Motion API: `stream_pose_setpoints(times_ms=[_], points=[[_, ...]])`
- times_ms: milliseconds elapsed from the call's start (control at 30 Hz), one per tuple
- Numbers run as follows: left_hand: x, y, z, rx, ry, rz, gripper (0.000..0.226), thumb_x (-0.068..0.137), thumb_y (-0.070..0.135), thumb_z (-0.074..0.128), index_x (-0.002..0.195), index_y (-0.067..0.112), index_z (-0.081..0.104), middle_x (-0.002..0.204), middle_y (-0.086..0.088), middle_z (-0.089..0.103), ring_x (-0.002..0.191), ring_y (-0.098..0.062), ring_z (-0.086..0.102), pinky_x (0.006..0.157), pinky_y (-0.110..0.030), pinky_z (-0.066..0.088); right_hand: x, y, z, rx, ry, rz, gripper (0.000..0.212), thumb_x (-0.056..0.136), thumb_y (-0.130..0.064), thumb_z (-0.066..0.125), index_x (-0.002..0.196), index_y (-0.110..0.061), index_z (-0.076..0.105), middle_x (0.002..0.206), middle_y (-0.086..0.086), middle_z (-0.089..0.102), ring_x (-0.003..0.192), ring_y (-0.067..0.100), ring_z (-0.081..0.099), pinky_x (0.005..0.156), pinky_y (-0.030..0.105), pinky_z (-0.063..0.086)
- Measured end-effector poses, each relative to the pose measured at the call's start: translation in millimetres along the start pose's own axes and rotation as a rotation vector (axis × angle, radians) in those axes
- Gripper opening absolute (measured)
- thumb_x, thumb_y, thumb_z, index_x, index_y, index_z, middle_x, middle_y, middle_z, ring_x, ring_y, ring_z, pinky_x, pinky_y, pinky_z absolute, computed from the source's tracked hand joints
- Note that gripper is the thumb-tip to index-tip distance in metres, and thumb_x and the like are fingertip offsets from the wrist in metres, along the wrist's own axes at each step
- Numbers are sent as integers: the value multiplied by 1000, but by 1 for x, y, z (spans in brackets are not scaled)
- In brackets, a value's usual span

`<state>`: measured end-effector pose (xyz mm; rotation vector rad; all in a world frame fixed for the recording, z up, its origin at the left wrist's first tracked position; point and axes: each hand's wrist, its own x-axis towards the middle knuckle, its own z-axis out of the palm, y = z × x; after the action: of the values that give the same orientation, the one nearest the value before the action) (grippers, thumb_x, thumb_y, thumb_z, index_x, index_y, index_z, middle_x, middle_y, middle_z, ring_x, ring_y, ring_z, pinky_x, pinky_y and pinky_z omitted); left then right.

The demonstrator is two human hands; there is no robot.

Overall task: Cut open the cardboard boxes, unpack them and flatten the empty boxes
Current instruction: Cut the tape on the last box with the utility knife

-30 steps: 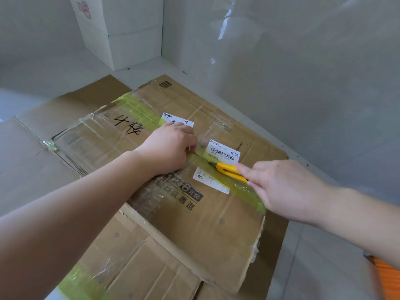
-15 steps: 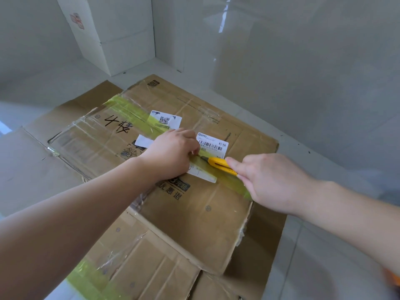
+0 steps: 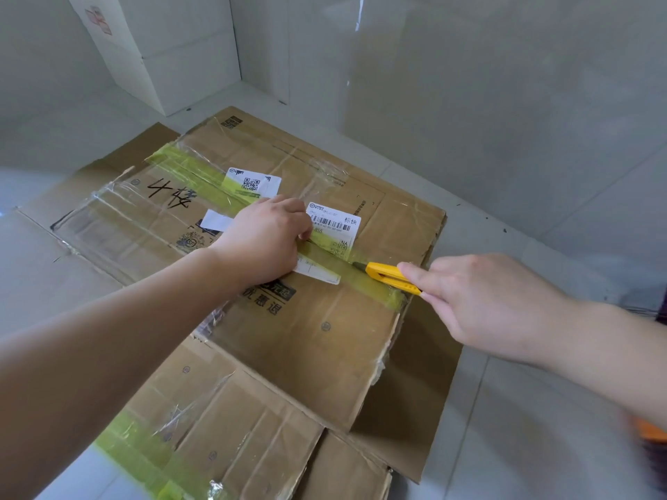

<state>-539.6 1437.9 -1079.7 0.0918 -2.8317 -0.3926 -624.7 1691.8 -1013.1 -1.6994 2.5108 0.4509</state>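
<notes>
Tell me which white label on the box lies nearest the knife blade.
The barcode label, just right of the left hand. Its lower corner lies under the green tape beside the knife tip; the QR-code label sits farther back.

Pale tiled corner — glossy and bright

Light grey floor tiles (image 3: pixel 541 427) meet glossy pale wall tiles (image 3: pixel 505 102) that catch soft reflections of daylight; a white carton (image 3: pixel 173 55) stands on the floor at the far left, against the wall.
</notes>
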Motion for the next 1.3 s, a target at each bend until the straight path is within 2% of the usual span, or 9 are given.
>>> stream_pose_setpoints(times_ms=[200, 433, 600, 733, 867, 1067, 1167, 1300], points=[[0, 31, 13, -13, -47, 85, 28, 68, -4, 50, 86, 8, 68, 91, -7, 61, 89, -30, 55, 79, -39, 46, 3, -2, 0, -8, -4, 13, 49, 100, -31, 26, 149, -32, 23, 79, -9, 34, 70, 16, 37, 59, 28, 31], [-2, 32, 12, -38, -57, 70, 31, 70, -4, 49, 91, 10, 68, 95, -5, 62, 93, -27, 55, 80, -35, 44, 1, -1, -1, 10, 5, 9, 48, 100, -32, 29, 148, -32, 27, 81, -9, 36, 70, 15, 35, 58, 29, 31], [-4, 32, 12, -39, -64, 46, 32, 70, -4, 49, 91, 10, 68, 95, -4, 62, 93, -27, 54, 81, -36, 45, -18, 10, 0, 26, -22, -14, 49, 99, -34, 29, 148, -36, 26, 83, -9, 40, 76, 17, 51, 58, 29, 36], [-1, 36, 13, -1, -73, 60, 30, 71, -1, 48, 91, 9, 67, 94, -6, 62, 92, -28, 54, 82, -34, 44, -31, 17, 2, 38, -15, -23, 49, 98, -36, 28, 148, -36, 25, 87, -9, 48, 80, 18, 55, 60, 30, 43], [0, 54, 17, -23, -96, 105, 33, 71, 3, 40, 92, 7, 66, 96, -9, 61, 93, -30, 55, 84, -40, 45, -29, 17, 6, 33, 4, -21, 49, 99, -34, 26, 148, -35, 24, 85, -8, 42, 78, 19, 53, 58, 29, 35], [1, 63, 20, -72, -98, 163, 38, 62, 1, 38, 86, 6, 67, 91, -10, 63, 89, -33, 57, 75, -42, 50, -33, 18, 6, 3, 0, -19, 49, 99, -34, 24, 148, -37, 22, 84, -8, 37, 81, 19, 54, 57, 28, 32], [1, 61, 20, -81, -99, 155, 38, 62, 3, 36, 83, 7, 67, 89, -9, 63, 86, -33, 58, 73, -42, 51, -40, 19, 2, 15, -37, -4, 48, 99, -33, 28, 147, -35, 26, 86, -8, 42, 81, 21, 56, 57, 29, 34], [2, 61, 21, -85, -104, 149, 36, 62, 4, 35, 82, 6, 66, 88, -9, 63, 86, -33, 58, 74, -42, 51, -54, 24, 0, 35, -22, -6, 47, 97, -29, 38, 143, -29, 40, 84, -5, 53, 72, 25, 57, 52, 31, 37]])
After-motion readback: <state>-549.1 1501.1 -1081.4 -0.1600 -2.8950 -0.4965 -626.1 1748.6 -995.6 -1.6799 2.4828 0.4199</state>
